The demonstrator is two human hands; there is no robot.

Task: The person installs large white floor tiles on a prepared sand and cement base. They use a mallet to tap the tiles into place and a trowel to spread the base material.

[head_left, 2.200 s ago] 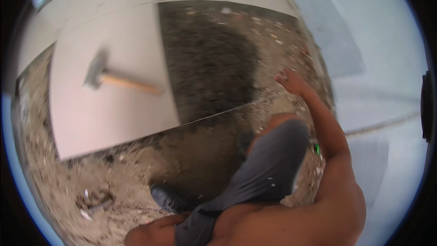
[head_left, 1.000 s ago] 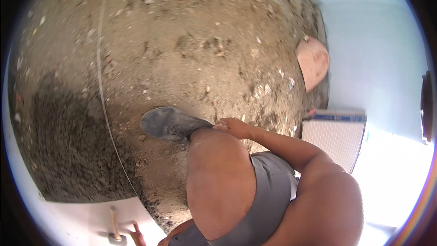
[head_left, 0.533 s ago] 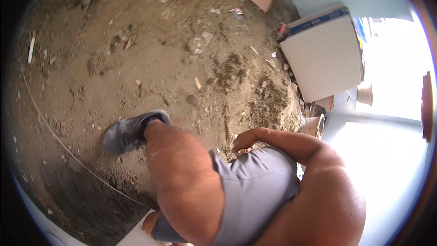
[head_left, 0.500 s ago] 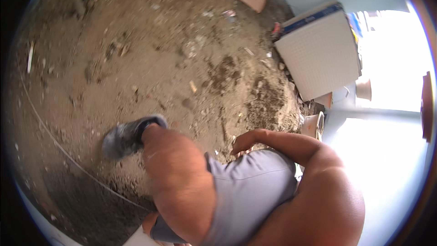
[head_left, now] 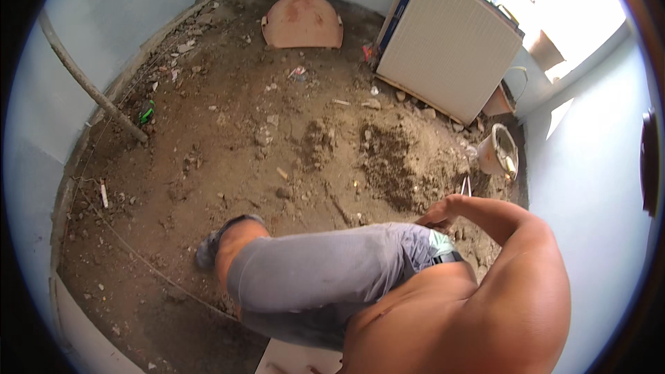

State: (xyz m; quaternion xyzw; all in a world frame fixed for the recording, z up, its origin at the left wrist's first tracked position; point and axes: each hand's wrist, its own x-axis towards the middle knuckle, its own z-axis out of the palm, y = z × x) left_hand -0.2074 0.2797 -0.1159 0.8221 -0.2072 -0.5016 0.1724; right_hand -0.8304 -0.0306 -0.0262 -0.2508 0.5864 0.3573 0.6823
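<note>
My right hand (head_left: 436,215) hangs low beside my thigh, over the soil. Its fingers look bent, but the grey shorts (head_left: 325,263) hide their tips, so whether it holds anything is unclear. A thin pale V-shaped strip (head_left: 466,185) rises just past the wrist. Nearby on the right stands a dirty bucket (head_left: 497,152) with something pale inside. Dark, loose soil (head_left: 398,166) lies heaped ahead of the hand. My left hand does not show. At the lower edge, part of a white slab (head_left: 294,359) appears, with small dark shapes on it that I cannot make out.
A stack of large pale tiles (head_left: 450,45) leans by the right wall. A rounded pinkish panel (head_left: 303,22) rests at the back wall. To the left, a pole (head_left: 93,90) slants against the wall, and a string (head_left: 149,263) crosses the dirt. Stones and scraps are scattered about.
The view has swung, bringing the back and left walls, the whole pinkish panel and more of the bucket into sight. My right hand now appears farther right, and the pale V-shaped strip shows beside it.
</note>
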